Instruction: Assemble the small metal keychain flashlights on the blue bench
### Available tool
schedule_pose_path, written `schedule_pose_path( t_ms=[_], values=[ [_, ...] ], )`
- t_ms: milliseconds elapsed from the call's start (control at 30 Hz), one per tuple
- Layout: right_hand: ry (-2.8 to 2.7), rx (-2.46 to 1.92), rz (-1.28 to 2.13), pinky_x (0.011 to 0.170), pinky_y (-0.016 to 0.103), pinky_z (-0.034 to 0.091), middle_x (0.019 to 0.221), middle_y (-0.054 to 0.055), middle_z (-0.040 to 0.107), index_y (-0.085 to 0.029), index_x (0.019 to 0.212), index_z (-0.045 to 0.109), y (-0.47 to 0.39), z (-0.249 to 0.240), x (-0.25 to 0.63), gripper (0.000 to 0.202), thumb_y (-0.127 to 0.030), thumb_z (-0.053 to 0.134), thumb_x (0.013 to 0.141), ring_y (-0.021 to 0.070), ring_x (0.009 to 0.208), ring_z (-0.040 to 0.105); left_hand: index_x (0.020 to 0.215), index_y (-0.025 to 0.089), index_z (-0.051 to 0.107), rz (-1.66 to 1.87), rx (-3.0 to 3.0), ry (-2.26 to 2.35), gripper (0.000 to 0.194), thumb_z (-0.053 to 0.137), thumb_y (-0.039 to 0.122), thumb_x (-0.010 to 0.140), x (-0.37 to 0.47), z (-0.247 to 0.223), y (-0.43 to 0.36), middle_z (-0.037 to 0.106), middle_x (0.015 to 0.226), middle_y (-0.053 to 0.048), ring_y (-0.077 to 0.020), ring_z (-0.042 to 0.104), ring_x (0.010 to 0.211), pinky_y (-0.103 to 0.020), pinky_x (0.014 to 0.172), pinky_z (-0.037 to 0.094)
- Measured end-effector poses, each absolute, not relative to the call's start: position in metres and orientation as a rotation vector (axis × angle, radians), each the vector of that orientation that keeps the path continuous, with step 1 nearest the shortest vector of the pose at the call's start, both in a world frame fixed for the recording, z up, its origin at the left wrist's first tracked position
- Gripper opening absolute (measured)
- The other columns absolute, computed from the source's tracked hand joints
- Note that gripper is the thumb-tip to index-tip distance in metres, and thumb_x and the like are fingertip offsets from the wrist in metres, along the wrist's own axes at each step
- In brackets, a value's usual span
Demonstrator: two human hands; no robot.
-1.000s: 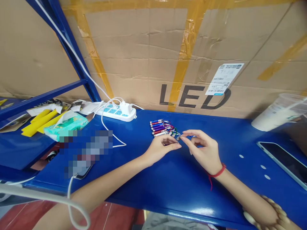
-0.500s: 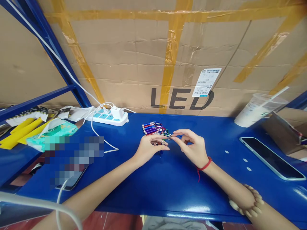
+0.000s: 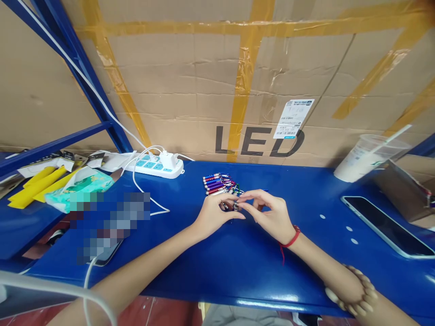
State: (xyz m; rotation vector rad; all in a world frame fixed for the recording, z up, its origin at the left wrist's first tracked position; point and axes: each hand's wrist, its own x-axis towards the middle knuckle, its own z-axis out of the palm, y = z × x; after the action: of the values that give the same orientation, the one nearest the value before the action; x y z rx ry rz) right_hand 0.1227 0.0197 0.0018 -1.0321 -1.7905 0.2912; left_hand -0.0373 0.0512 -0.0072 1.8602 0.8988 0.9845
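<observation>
Several slim metallic tubes in blue, purple and red, which look like keychain flashlights (image 3: 213,183), lie in a row on the blue table, with coloured clips at their right ends. Just in front of them, my left hand (image 3: 215,213) curls its fingers and thumb around a small keychain flashlight (image 3: 235,206); only its silvery end shows, the rest being covered by my fingers. Thumb and index finger of my right hand (image 3: 272,213) pinch at that silvery end, touching it from the right.
A white power strip (image 3: 156,166) with cords stands back left. Left are a green packet (image 3: 81,185), yellow rolls (image 3: 41,185) and a partly blurred phone (image 3: 110,254). Right are a plastic cup (image 3: 356,158) and another phone (image 3: 387,224). A big cardboard box (image 3: 186,90) rises behind.
My right fingertips have come down from the clips beside the row to the silvery end at my left hand. The row of flashlights stays in place; the view has shifted slightly.
</observation>
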Motion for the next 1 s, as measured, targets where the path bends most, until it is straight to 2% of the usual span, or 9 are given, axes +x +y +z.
schedule_pose_path(
  t_ms=[333,667,867,1000],
  values=[
    [-1.87,-1.018,0.191,0.041,0.017,0.041,0.071,-0.003,0.067,-0.019,0.088,0.063,0.0207,0.0027,0.1244,0.014,-0.016,0.066,0.074,0.0043,0.038,0.041,0.09,0.017,0.069,1.005,1.872,0.916,0.036,0.077,0.032,0.059,-0.0388,-0.0116,0.0562,0.068,0.074,-0.003,-0.0171,0.06,0.07,-0.023,0.061,0.041],
    [-1.894,-1.024,0.159,0.041,0.016,0.039,0.07,-0.004,0.067,-0.019,0.087,0.063,0.021,0.0017,0.1272,0.014,-0.015,0.066,0.074,0.0035,0.038,0.04,0.093,0.014,0.068,0.983,1.852,0.89,0.038,0.076,0.031,0.06,-0.0383,-0.011,0.0544,0.067,0.074,-0.003,-0.0157,0.058,0.068,-0.024,0.065,0.044],
    [-1.949,-1.005,0.111,0.047,0.016,0.042,0.078,-0.002,0.068,-0.019,0.088,0.062,0.0209,0.0,0.1301,0.013,-0.014,0.064,0.076,0.0039,0.042,0.045,0.088,0.014,0.068,1.01,1.869,0.87,0.033,0.077,0.029,0.059,-0.0376,-0.0135,0.0557,0.067,0.074,-0.002,-0.0151,0.059,0.068,-0.022,0.064,0.044],
    [-1.958,-1.007,0.125,0.048,0.017,0.042,0.077,-0.002,0.068,-0.019,0.09,0.062,0.0199,0.0018,0.1299,0.012,-0.017,0.063,0.078,0.0045,0.043,0.046,0.091,0.014,0.068,1.001,1.863,0.844,0.035,0.076,0.029,0.061,-0.0371,-0.0133,0.0553,0.068,0.079,-0.004,-0.0164,0.06,0.072,-0.024,0.068,0.046]
  ],
)
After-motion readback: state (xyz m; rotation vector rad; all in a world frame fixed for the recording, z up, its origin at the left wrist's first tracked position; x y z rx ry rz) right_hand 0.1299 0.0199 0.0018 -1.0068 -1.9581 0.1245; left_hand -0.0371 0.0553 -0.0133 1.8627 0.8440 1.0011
